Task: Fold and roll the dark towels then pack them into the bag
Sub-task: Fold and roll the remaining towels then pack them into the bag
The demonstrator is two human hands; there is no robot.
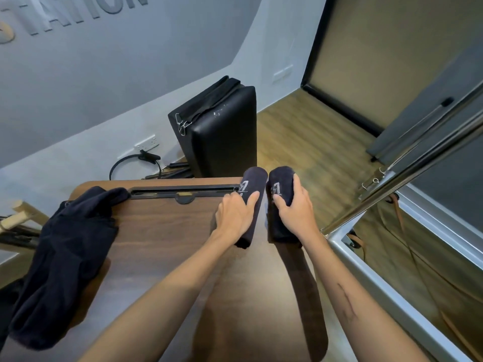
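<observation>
Two rolled dark towels with pale logos lie side by side at the far right edge of the wooden table [162, 231]. My left hand [236, 212] grips the left roll [252, 178], fingers curled over it. My right hand [292, 205] grips the right roll [281, 176], which sits at the table's corner. A heap of unrolled dark towels [65, 246] drapes over the table's left side. No bag for packing is clearly in view.
A black padded case [222, 126] stands upright on the floor behind the table. A black slot [183, 192] runs along the table's far edge. A metal frame with chrome poles [407, 184] stands close on the right. Cables and a ring lie by the wall.
</observation>
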